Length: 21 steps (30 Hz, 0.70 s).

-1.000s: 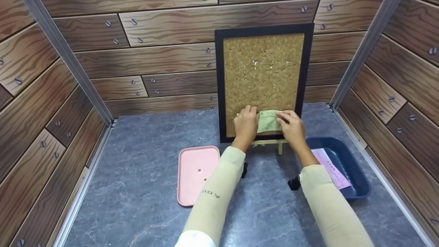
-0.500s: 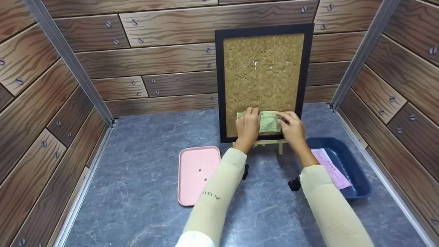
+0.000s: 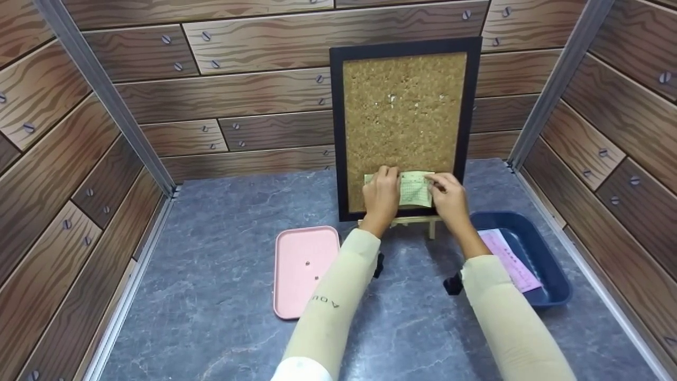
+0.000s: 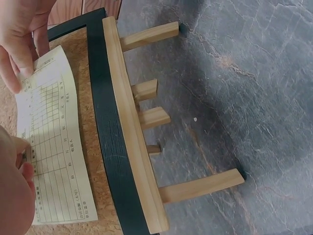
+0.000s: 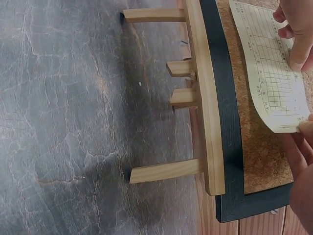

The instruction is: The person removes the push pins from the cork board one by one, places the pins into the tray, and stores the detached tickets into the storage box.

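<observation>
A pale green printed form slip [image 3: 415,189] lies against the lower part of the black-framed corkboard [image 3: 404,116]. My left hand [image 3: 382,193] covers part of the slip, its curled fingers at the upper edge; in the left wrist view a small dark spot shows between its fingers, too hidden to identify. At the upper right corner, my right hand [image 3: 449,196] pinches the slip between thumb and fingers. The right wrist view shows the slip [image 5: 274,73] with its lower edge curving slightly off the cork.
Below the board runs a wooden easel ledge [image 4: 132,127] with its legs on the dark marbled table [image 3: 227,254]. A pink tray [image 3: 291,291] bearing small metal pins stands left of my left forearm. On the right, a blue tray [image 3: 555,275] holds a pink printed slip [image 3: 510,262].
My left hand has shifted slightly right along the slip, and more of the slip's left end shows. The right hand keeps nearly the same place at the corner.
</observation>
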### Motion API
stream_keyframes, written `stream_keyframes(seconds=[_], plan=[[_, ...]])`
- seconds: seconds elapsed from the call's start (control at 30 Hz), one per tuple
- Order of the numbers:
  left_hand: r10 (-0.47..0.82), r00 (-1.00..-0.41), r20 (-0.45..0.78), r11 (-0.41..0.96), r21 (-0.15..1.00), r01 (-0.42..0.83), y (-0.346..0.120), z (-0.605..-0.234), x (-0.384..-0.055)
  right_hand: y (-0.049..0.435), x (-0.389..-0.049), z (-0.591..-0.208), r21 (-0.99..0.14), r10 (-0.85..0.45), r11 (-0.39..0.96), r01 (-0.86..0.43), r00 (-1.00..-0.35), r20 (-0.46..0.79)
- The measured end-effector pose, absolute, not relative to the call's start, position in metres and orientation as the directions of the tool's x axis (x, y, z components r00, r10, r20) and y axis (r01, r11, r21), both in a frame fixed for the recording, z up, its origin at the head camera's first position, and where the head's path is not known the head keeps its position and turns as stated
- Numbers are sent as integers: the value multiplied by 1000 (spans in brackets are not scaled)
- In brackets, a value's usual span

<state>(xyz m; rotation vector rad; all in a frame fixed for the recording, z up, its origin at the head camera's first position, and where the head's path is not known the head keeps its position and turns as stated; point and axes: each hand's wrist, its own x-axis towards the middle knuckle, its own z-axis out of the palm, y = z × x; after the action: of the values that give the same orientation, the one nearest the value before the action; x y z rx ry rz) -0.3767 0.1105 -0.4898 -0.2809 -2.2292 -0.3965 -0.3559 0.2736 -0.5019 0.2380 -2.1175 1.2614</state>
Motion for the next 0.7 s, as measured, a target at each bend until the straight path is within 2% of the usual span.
stream_keyframes(seconds=[0.23, 0.7], plan=[[56, -621, 782, 939, 170, 299, 113, -490, -375, 275, -355, -504, -727, 176, 501, -470, -767, 617], [19, -659, 752, 929, 230, 289, 113, -490, -373, 274, -353, -500, -729, 180, 492, -476, -764, 620]])
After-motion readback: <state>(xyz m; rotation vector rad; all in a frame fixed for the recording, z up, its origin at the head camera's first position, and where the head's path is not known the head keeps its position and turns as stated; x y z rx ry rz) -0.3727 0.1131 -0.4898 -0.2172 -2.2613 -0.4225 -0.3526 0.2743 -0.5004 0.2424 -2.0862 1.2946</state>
